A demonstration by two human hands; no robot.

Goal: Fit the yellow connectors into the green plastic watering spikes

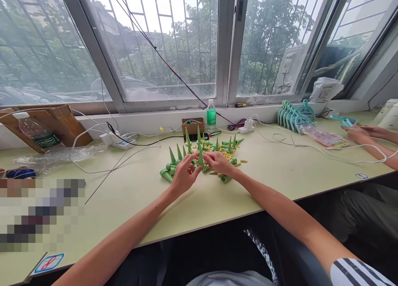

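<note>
Both my hands meet over a cluster of green plastic cones (pixel 203 151) on the pale green table (pixel 130 195). My left hand (pixel 184 175) and my right hand (pixel 219 162) pinch one upright green cone (pixel 200 157) between their fingertips. Several cones stand upright around it, others lie on their sides, such as one at the left (pixel 166 175). Small yellow pieces (pixel 228 155) are scattered among them.
A green-labelled bottle (pixel 211 114) and a small cardboard box (pixel 193 125) stand behind the cones by the window. A power strip (pixel 120 140) with white cables lies at the left. Another person's hands (pixel 357 132) work at the right, near stacked teal parts (pixel 294 116).
</note>
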